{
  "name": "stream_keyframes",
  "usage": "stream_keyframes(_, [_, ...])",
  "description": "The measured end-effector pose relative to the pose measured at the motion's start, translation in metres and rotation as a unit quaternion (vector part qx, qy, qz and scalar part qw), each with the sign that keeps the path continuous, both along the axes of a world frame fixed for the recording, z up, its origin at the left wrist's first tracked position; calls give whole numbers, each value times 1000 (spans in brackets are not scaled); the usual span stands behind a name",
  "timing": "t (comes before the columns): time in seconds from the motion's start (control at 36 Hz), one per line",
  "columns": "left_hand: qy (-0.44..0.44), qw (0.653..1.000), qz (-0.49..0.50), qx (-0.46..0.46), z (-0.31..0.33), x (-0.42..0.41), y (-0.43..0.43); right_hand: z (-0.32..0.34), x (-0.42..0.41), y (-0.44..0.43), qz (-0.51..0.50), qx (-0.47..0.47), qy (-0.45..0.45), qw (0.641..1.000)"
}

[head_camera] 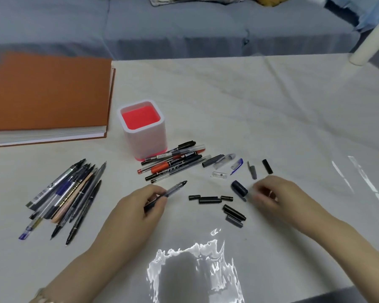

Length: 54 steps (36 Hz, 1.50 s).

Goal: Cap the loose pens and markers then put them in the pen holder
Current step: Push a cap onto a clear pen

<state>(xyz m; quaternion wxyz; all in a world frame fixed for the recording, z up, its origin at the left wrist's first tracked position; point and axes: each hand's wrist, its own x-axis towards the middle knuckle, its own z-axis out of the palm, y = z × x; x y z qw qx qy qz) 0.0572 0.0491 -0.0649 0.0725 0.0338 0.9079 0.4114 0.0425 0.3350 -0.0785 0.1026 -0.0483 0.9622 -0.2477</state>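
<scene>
The left hand (140, 206) grips an uncapped pen (174, 188) with a smoky clear barrel, its black tip aimed up and to the right. The right hand (269, 193) is blurred, fingers curled just beside a dark blue cap (239, 188); I cannot tell whether it pinches anything. That blue cap looks too fat for so slim a barrel. I'd pick by girth and colour instead, perhaps the clear cap (219, 175) or one of the black caps (208, 199) lying between the hands. Hold the barrel close to the tip, line the cap up along it and push straight until it seats. The pen holder (147, 141) stands empty beyond the left hand, more loose pens (173, 164) lying against its base on the surface (271, 110).
</scene>
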Motion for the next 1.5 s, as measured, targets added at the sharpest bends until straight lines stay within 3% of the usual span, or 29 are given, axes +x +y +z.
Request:
stream_keyframes(0.08, [-1, 1000, 13, 23, 3, 2, 1, 13, 5, -25, -99, -234, 41, 966])
stream_keyframes(0.22, [2, 997, 33, 71, 10, 7, 5, 35, 10, -72, -191, -523, 46, 830])
stream_keyframes(0.33, [-4, 992, 46, 115, 14, 12, 5, 39, 9, -102, -256, -638, 18, 725])
stream_keyframes(0.42, [-8, 989, 54, 137, 16, 15, 5, 39, 7, -118, -287, -650, 20, 704])
stream_keyframes(0.61, [-9, 986, 67, 151, 19, 19, 4, 41, 7, -137, -284, -668, 4, 688])
stream_keyframes(0.94, [8, 990, 54, 132, 21, 21, 4, 40, 14, -141, -260, -638, -1, 725])
stream_keyframes(1.17, [95, 990, -12, 105, 18, 20, 1, 46, 22, -148, -211, -630, 13, 747])
stream_keyframes(1.25, [53, 989, 13, 139, 19, 18, 1, 40, 21, -146, -197, -634, 11, 747])
stream_keyframes(1.31, [-25, 978, 40, 203, 23, 13, 2, 36, 21, -145, -180, -648, 14, 740])
stream_keyframes(1.42, [-217, 912, 50, 345, 30, 6, -2, 34, 15, -143, -137, -647, 25, 750])
stream_keyframes(1.44, [-228, 909, 49, 346, 31, 4, -4, 35, 12, -142, -136, -640, 19, 756])
stream_keyframes(1.5, [-192, 941, 38, 277, 30, -1, -10, 35, 5, -139, -127, -613, -19, 780])
